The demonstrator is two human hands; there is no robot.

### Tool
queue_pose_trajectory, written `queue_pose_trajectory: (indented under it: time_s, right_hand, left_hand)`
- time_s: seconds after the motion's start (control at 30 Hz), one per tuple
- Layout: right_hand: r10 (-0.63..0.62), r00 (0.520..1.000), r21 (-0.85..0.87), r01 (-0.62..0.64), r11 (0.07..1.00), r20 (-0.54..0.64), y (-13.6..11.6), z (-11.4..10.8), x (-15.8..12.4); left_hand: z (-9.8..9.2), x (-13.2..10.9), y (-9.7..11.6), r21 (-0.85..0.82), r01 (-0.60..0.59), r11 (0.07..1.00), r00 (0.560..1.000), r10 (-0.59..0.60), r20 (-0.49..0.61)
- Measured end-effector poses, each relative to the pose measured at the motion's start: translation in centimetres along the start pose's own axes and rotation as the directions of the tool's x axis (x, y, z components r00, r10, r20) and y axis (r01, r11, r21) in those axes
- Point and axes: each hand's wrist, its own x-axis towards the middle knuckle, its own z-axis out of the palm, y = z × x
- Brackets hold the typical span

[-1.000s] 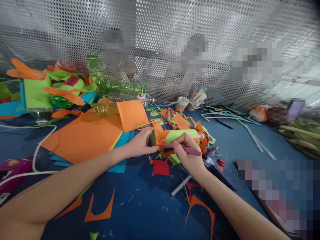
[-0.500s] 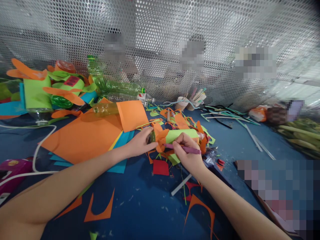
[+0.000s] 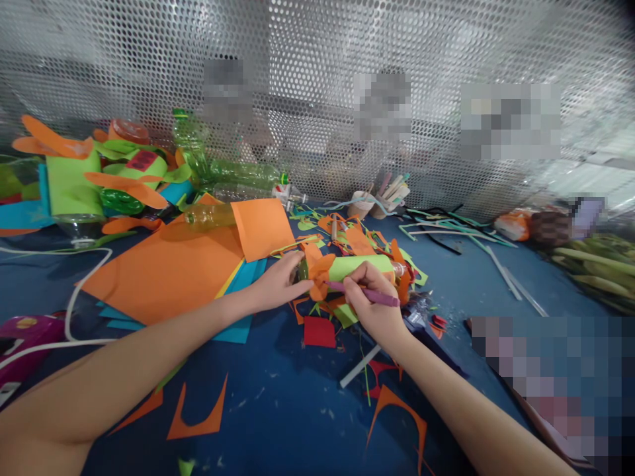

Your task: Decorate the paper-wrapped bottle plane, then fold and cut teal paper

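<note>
A plastic bottle (image 3: 364, 265) lies on its side, wrapped in light green sheet, with orange cut-out pieces (image 3: 322, 272) around its left part. My left hand (image 3: 282, 284) grips the bottle's left end between thumb and fingers, the fingertips partly hidden behind it. Pinched in my right hand (image 3: 372, 301) is a purple marker (image 3: 380, 297), its tip pointing left at the orange piece. Paper scraps lie under and around the bottle, among them a red piece (image 3: 319, 332).
Large orange sheets (image 3: 173, 264) overlap blue ones at left. Decorated bottles (image 3: 74, 185) and green bottles (image 3: 248, 173) stand or lie behind. A purple glue gun (image 3: 32, 344) with white cord rests at far left. Cups of sticks (image 3: 391, 195) stand by the perforated metal screen (image 3: 307, 86).
The marker's tip has shifted slightly upward at the orange piece. My left hand and the bottle stay almost in place.
</note>
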Motion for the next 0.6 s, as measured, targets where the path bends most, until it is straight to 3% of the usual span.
queue_pose_trajectory:
  time_s: [0.3, 0.6]
  right_hand:
    - [-0.020, 1.000, -0.067, 0.020, 0.998, 0.006, 0.02, -0.14, -0.11]
    - [-0.009, 1.000, 0.011, 0.009, 1.000, 0.020, -0.17, -0.05, 0.02]
  left_hand:
    - [-0.09, 0.00, 0.19, 0.019, 0.040, 0.999, 0.999, -0.040, 0.019]
    - [-0.08, 0.01, 0.03, 0.000, 0.000, 1.000, 1.000, 0.000, 0.006]
